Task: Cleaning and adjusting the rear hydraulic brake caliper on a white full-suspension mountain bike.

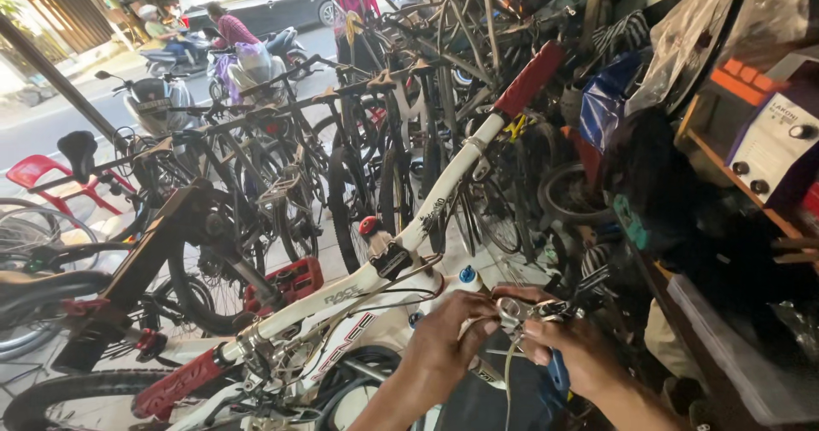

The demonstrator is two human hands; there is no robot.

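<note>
A white bicycle frame (444, 196) with red handlebar grips lies across the view. My left hand (448, 341) pinches a small silver metal fitting (512, 310) at the end of a thin cable (509, 371) beside the handlebar. My right hand (576, 354) grips a blue-handled tool (559, 371) whose dark jaws (589, 290) reach toward the same fitting. A blue stem cap (467, 274) sits just left of my hands.
Many parked bicycles (375, 132) crowd the space ahead. A red plastic chair (43, 179) stands at the left. Scooters (158, 98), a person and a dark car (256, 0) are on the street beyond. A wooden shelf with a white machine (772, 145) is at the right.
</note>
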